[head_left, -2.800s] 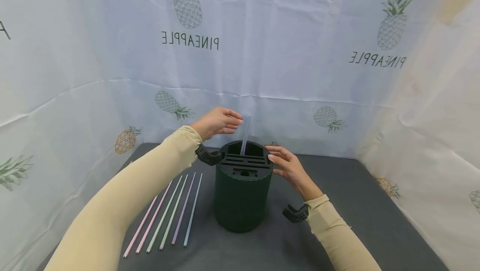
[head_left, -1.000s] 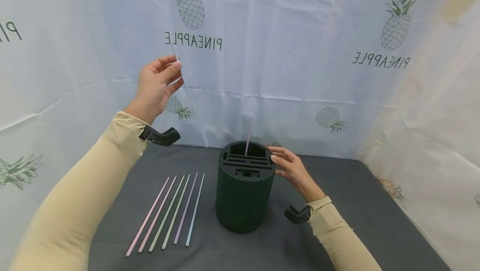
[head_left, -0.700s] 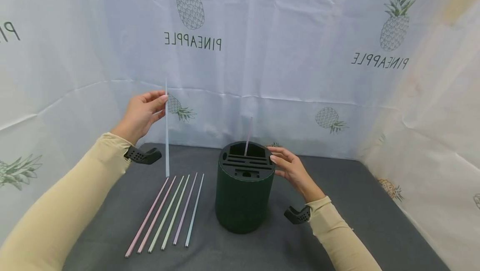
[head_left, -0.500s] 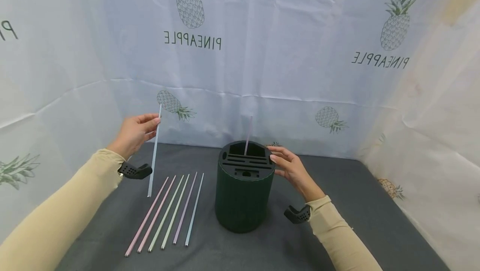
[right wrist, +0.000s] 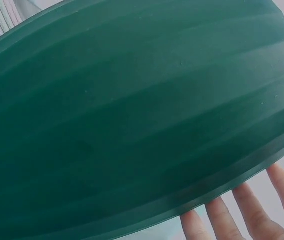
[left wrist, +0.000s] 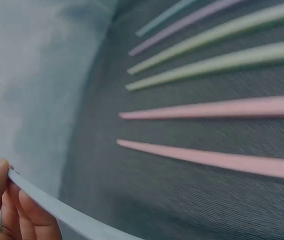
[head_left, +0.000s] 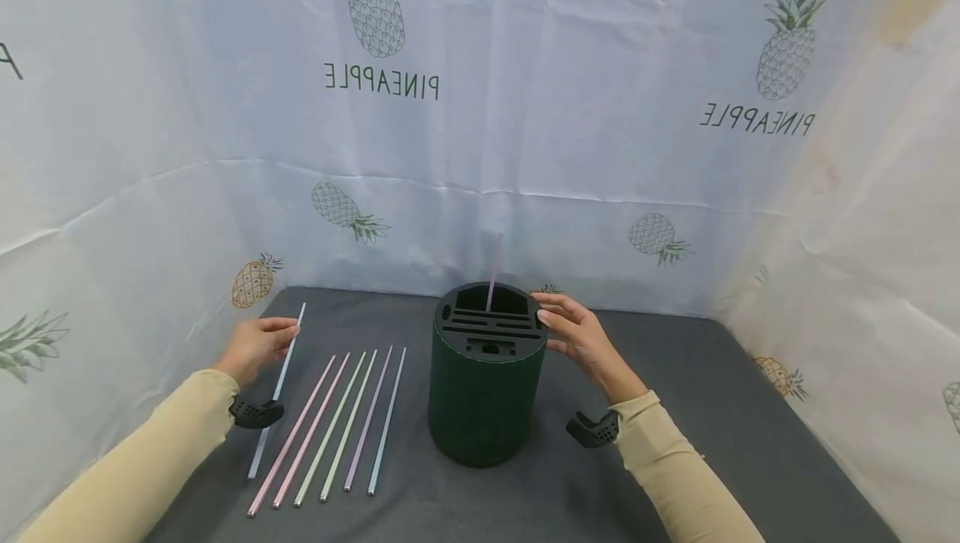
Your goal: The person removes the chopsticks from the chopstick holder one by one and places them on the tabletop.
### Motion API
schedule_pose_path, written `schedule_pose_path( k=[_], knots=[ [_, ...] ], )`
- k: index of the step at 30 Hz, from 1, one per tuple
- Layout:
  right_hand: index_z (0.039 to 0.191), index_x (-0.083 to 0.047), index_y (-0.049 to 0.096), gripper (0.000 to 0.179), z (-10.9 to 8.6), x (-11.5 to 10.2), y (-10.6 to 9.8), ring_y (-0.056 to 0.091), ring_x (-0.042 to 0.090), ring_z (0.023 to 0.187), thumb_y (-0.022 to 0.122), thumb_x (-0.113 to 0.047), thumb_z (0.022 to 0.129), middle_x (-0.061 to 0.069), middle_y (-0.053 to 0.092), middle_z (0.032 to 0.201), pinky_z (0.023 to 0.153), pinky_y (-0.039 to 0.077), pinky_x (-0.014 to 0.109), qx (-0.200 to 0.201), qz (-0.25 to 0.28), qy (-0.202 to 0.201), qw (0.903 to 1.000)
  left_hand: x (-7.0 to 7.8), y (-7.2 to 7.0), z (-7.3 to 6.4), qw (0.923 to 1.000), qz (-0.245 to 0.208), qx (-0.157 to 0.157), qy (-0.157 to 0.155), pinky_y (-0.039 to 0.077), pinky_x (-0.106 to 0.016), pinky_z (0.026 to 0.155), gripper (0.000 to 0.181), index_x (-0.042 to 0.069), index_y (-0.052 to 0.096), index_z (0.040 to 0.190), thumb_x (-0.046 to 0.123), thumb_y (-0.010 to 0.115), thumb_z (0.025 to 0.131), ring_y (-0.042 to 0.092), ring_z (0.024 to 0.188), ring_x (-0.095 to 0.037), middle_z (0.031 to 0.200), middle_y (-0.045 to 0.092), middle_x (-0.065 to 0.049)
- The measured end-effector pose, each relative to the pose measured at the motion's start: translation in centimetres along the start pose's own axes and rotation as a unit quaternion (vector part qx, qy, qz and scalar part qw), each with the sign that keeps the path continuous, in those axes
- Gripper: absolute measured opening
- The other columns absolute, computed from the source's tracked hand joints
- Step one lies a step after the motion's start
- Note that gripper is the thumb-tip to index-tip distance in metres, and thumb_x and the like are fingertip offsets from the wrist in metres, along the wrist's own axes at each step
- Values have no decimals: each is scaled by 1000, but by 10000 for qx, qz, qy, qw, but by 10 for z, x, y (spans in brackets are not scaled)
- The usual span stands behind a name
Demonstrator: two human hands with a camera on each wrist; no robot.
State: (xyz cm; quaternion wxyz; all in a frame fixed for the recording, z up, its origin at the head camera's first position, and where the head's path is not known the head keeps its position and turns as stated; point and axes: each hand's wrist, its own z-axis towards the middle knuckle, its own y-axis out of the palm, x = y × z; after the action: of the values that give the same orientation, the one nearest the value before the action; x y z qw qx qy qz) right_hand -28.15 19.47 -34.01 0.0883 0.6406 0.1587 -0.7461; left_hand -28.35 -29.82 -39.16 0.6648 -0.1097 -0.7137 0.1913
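My left hand (head_left: 258,347) pinches a pale blue chopstick (head_left: 279,380) near its upper end, at the left of the head view. The same chopstick (left wrist: 72,215) slants below the fingers in the left wrist view. Beside it several chopsticks (head_left: 337,434) lie in a row: pink, green, purple and blue. A dark green round utensil holder (head_left: 483,409) stands upright with a black slotted top. One purple chopstick (head_left: 492,276) sticks up from its large rear opening. My right hand (head_left: 581,339) touches the holder's right side near the rim with extended fingers (right wrist: 252,207).
A dark grey cloth (head_left: 660,409) covers the table. White curtains with pineapple prints (head_left: 570,109) surround it at the back and both sides. The holder stands to the right of the chopstick row.
My left hand has gone from the holder, up and left with the pale blue chopstick, then down to the left of the row. The right hand has stayed at the holder.
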Motion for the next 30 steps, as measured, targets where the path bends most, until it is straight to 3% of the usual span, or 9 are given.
schedule_pose_path(
  k=[8, 24, 30],
  knots=[
    [143, -11, 43, 49, -1, -1, 1, 34, 29, 139, 57, -27, 99, 10, 37, 150, 105, 42, 53, 40, 22, 19, 10000, -22, 8, -3, 9994, 139, -50, -319, 54, -22, 61, 36, -16, 55, 121, 10, 59, 97, 57, 73, -9, 92, 67, -8],
    [143, -10, 43, 49, 0, -2, 2, 34, 29, 139, 57, -27, 99, 10, 37, 150, 106, 41, 55, 16, 33, 11, 10000, -39, 24, -6, 9977, -27, -173, -659, 51, -20, 54, 27, -17, 63, 108, 5, 63, 91, 55, 61, -5, 72, 63, 5],
    [143, -11, 43, 50, 0, -2, 2, 32, 28, 140, 57, -27, 99, 8, 36, 152, 106, 40, 55, 37, 37, 24, 10000, -41, 28, -6, 9977, 21, -167, -649, 51, -19, 53, 25, -17, 64, 105, 3, 64, 89, 56, 58, -3, 70, 64, 6]
  ],
)
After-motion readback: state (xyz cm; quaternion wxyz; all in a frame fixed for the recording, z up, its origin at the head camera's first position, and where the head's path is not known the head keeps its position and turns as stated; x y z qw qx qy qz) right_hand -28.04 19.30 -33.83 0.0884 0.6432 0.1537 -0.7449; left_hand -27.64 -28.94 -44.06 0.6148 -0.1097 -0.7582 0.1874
